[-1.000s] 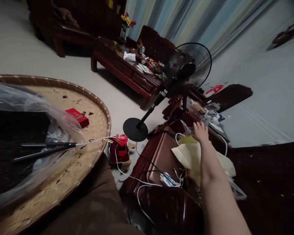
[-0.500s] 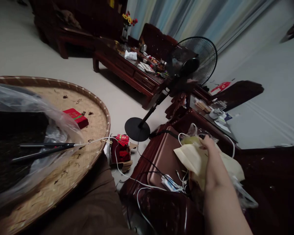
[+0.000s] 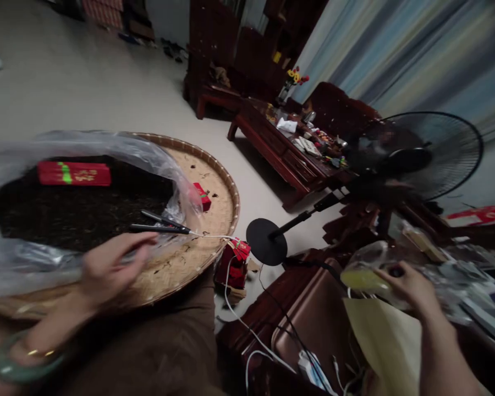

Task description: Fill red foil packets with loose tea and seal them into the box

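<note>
My left hand [image 3: 113,267], with a green bangle at the wrist, hovers by the near edge of a clear plastic bag [image 3: 45,256]. Its fingers are stretched out and hold nothing. Dark loose leaves, like tea, fill the bag, and a red packet [image 3: 88,174] lies on them. Just beyond the fingertips rests a black two-armed tool [image 3: 160,229] with a white cord. On the right, my right hand [image 3: 416,289] is closed on a small dark round object [image 3: 396,270], beside clear plastic with yellow in it [image 3: 361,279]. Cream paper [image 3: 385,335] lies below.
The bag sits on a round woven bamboo tray [image 3: 226,236], with a small red box [image 3: 203,197] near its rim. A standing fan [image 3: 268,242], a carton with red packets [image 3: 233,272], cords and a dark wooden seat [image 3: 247,335] stand between the hands.
The view has swung left, so the furniture appears farther right. My left hand and the red packet in the bag have come into view. My right hand stays by the yellow plastic.
</note>
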`<action>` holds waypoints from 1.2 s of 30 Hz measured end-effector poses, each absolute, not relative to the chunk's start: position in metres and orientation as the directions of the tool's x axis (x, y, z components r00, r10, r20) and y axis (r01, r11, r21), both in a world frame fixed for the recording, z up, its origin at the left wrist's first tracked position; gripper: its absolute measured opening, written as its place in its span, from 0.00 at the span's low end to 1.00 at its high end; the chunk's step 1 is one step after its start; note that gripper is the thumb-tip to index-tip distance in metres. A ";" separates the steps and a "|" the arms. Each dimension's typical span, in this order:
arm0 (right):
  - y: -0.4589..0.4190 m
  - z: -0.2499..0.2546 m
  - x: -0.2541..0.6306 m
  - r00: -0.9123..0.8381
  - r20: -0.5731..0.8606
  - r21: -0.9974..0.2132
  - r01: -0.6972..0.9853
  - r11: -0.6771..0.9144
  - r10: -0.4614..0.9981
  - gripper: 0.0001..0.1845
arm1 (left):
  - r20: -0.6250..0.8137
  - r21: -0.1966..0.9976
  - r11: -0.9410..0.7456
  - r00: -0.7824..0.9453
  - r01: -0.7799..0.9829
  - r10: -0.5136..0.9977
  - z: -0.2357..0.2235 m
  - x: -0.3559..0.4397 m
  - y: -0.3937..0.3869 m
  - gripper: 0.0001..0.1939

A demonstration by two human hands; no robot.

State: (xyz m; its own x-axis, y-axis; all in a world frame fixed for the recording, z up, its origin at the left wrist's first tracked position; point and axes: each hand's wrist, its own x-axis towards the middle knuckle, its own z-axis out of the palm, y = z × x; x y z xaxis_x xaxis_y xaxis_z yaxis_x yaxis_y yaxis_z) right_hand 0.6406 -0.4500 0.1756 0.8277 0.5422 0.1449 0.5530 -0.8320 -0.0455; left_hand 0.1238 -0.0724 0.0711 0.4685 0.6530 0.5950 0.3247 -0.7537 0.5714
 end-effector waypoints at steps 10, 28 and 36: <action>-0.265 0.215 0.403 0.271 0.221 -0.496 0.858 -0.131 0.937 0.15 | 0.519 0.603 -0.796 0.735 0.046 0.436 0.088 0.198 -0.142 0.53; -0.221 0.223 0.391 0.306 0.241 -0.543 0.829 -0.133 0.921 0.16 | 0.468 0.626 -0.750 0.667 0.213 0.580 0.065 0.155 -0.112 0.18; -0.249 0.249 0.447 0.682 0.322 -0.755 0.603 -0.256 0.657 0.19 | 0.336 0.733 -0.671 0.797 0.113 0.502 0.055 0.146 -0.123 0.14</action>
State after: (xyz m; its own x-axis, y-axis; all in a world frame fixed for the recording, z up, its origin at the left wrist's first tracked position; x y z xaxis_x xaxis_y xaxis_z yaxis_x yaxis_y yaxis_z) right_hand 0.4472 -0.2488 0.2486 0.6819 0.6566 0.3223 0.6034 -0.2559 -0.7553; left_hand 0.1462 -0.1235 0.0552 0.7968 0.5022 0.3360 0.1135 -0.6706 0.7331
